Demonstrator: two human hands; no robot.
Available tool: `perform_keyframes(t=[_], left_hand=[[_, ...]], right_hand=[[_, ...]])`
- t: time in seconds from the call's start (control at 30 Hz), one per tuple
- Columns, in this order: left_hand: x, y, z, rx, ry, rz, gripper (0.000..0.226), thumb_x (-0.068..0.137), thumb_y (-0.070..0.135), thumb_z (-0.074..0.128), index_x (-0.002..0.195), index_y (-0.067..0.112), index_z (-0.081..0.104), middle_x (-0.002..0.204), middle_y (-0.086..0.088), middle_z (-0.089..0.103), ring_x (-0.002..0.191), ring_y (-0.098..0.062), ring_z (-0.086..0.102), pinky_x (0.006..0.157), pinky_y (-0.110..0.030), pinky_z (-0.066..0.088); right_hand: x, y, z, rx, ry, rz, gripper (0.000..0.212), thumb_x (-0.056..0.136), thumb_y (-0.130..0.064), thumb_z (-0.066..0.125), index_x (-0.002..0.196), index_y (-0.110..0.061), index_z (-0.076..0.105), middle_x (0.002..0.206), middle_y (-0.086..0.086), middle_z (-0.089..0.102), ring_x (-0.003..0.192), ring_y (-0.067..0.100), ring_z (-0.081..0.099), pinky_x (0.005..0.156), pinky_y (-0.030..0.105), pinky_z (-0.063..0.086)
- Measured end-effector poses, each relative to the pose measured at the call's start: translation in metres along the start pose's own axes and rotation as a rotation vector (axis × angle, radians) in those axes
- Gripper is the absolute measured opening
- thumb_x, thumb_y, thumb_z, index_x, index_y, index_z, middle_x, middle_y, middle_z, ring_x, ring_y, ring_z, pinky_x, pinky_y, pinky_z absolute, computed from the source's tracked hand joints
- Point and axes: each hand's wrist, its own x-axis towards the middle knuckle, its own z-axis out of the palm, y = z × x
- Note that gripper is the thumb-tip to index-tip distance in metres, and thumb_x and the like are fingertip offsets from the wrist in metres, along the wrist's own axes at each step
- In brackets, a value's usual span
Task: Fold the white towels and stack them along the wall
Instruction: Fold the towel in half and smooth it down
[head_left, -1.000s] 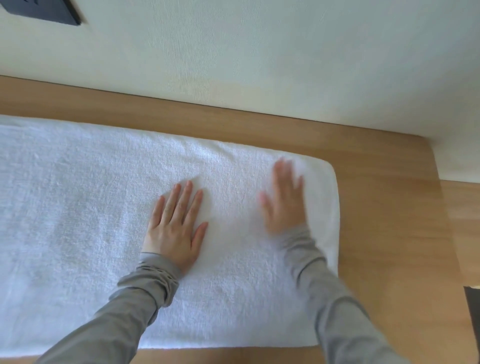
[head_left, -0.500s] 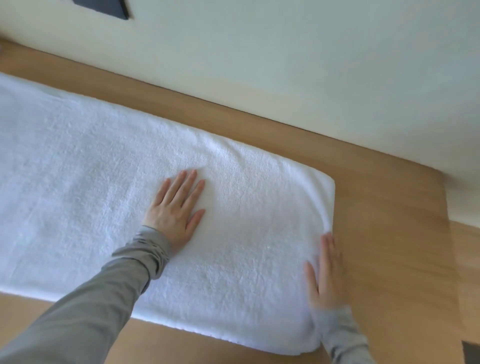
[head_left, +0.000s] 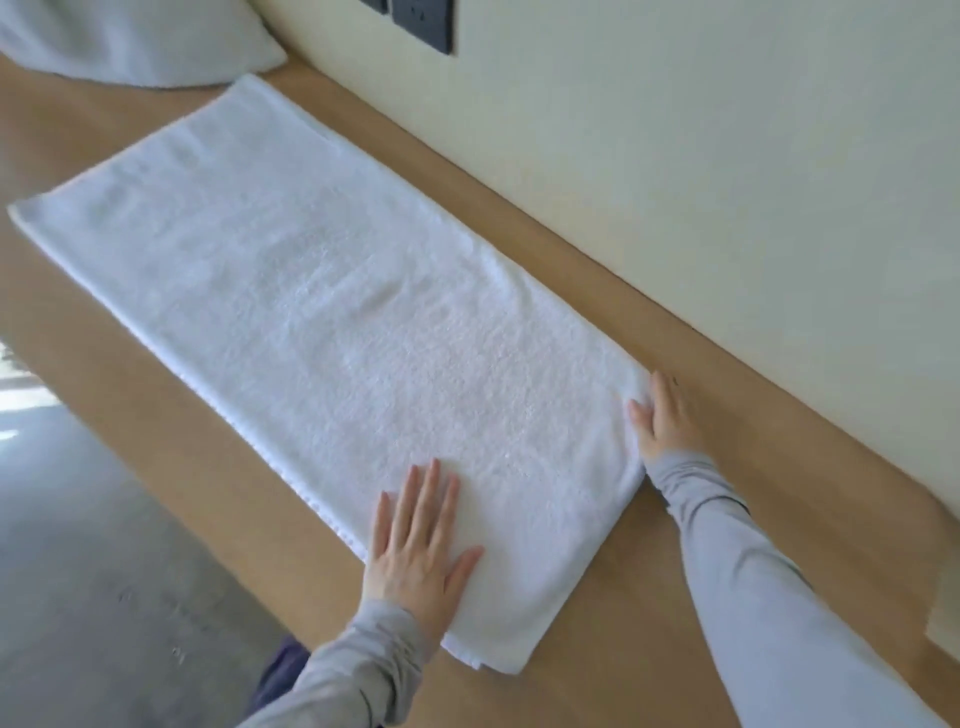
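White towel (head_left: 332, 312) lay flat on the bench (head_left: 597, 649), long axis parallel to the wall (head_left: 727, 156), left hand (head_left: 415, 545) pressed flat and splayed on it, right hand (head_left: 665, 421) straight-fingered against its short end.

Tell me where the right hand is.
In the head view the right hand lies right of centre on the wooden counter, touching the right end of the towel, near the wall.
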Motion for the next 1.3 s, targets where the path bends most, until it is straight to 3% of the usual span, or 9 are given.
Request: perform_keyframes(t=[0.13, 0.27, 0.4, 0.7, 0.87, 0.97, 1.07, 1.13, 1.3], left_hand=[[-0.035, 0.031, -0.004, -0.456, 0.168, -0.500, 0.078, 0.089, 0.050, 0.045, 0.150, 0.019, 0.007, 0.158, -0.003, 0.001, 0.144, -0.015, -0.001, 0.114, -0.039, 0.006], [-0.037, 0.045, -0.026, -0.948, 0.231, -1.258, 0.071, 0.076, 0.031, 0.074, 0.134, 0.008, 0.040, 0.136, -0.017, 0.042, 0.122, -0.034, 0.041, 0.104, -0.047, 0.033], [-0.035, 0.062, -0.027, -1.343, 0.059, -1.449, 0.055, 0.069, 0.028, 0.080, 0.107, -0.004, 0.057, 0.104, -0.018, 0.061, 0.097, -0.034, 0.059, 0.091, -0.044, 0.047], [-0.049, 0.084, -0.036, -1.715, 0.036, -1.367, 0.025, 0.069, 0.002, 0.079, 0.086, -0.004, 0.062, 0.094, -0.020, 0.067, 0.084, -0.035, 0.062, 0.082, -0.047, 0.051], [-0.055, 0.084, -0.072, -1.921, 0.043, -1.221, 0.082, 0.051, -0.004, 0.086, 0.121, -0.007, 0.044, 0.116, -0.021, 0.059, 0.092, -0.039, 0.061, 0.073, -0.047, 0.053], [-0.048, 0.065, -0.109, -1.932, 0.272, -1.137, 0.086, 0.065, -0.010, 0.078, 0.135, 0.011, 0.033, 0.121, -0.014, 0.052, 0.093, -0.037, 0.059, 0.060, -0.042, 0.052], [-0.044, 0.034, -0.149, -1.899, 0.283, -0.974, 0.039, 0.073, -0.002, 0.074, 0.108, 0.014, 0.065, 0.102, -0.017, 0.067, 0.076, -0.029, 0.066, 0.054, -0.035, 0.055], [-0.041, 0.012, -0.174, -1.923, 0.261, -0.894, 0.012, 0.072, 0.001, 0.072, 0.082, 0.005, 0.076, 0.082, -0.018, 0.073, 0.060, -0.023, 0.067, 0.047, -0.029, 0.054], [-0.027, -0.060, -0.225, -2.147, 0.209, -0.765, 0.035, 0.061, 0.022, 0.070, 0.082, -0.006, 0.071, 0.071, -0.021, 0.068, 0.055, -0.026, 0.068, 0.044, -0.026, 0.054]], right_hand=[[0.007, -0.009, -0.022, 0.449, -0.002, 0.140, 0.047, 0.096, -0.025, 0.047, 0.139, -0.011, 0.037, 0.141, 0.012, 0.043, 0.127, 0.029, 0.043, 0.103, 0.035, 0.032], [0.022, -0.014, -0.038, 0.448, -0.089, 0.236, 0.044, 0.089, -0.024, 0.059, 0.126, -0.003, 0.052, 0.114, 0.013, 0.059, 0.104, 0.030, 0.054, 0.092, 0.036, 0.041], [0.030, -0.021, -0.049, 0.383, -0.233, 0.354, 0.061, 0.085, -0.035, 0.064, 0.133, -0.003, 0.044, 0.124, 0.018, 0.054, 0.112, 0.035, 0.051, 0.097, 0.041, 0.038], [0.020, -0.006, -0.078, 0.473, -0.151, 0.328, 0.073, 0.082, -0.031, 0.070, 0.138, 0.001, 0.036, 0.140, 0.019, 0.044, 0.126, 0.037, 0.043, 0.105, 0.041, 0.032], [0.013, 0.000, -0.112, 0.605, -0.058, 0.294, 0.040, 0.082, -0.007, 0.068, 0.117, 0.006, 0.053, 0.111, 0.020, 0.057, 0.093, 0.031, 0.055, 0.081, 0.034, 0.043], [0.014, -0.027, -0.134, 0.730, 0.005, 0.140, 0.036, 0.081, 0.009, 0.062, 0.115, -0.001, 0.054, 0.122, 0.016, 0.055, 0.103, 0.025, 0.058, 0.079, 0.024, 0.047], [0.014, -0.072, -0.154, 0.853, 0.034, 0.006, 0.024, 0.079, 0.012, 0.059, 0.083, -0.010, 0.064, 0.083, -0.005, 0.073, 0.070, -0.003, 0.065, 0.069, 0.011, 0.050], [0.012, -0.109, -0.166, 0.958, 0.044, -0.036, 0.026, 0.081, 0.007, 0.059, 0.069, -0.016, 0.066, 0.064, -0.008, 0.071, 0.065, 0.003, 0.065, 0.061, 0.013, 0.053], [0.026, -0.204, -0.186, 1.242, -0.064, -0.306, 0.012, 0.081, -0.003, 0.058, 0.092, -0.005, 0.063, 0.077, -0.001, 0.073, 0.078, 0.014, 0.067, 0.070, 0.026, 0.058]])
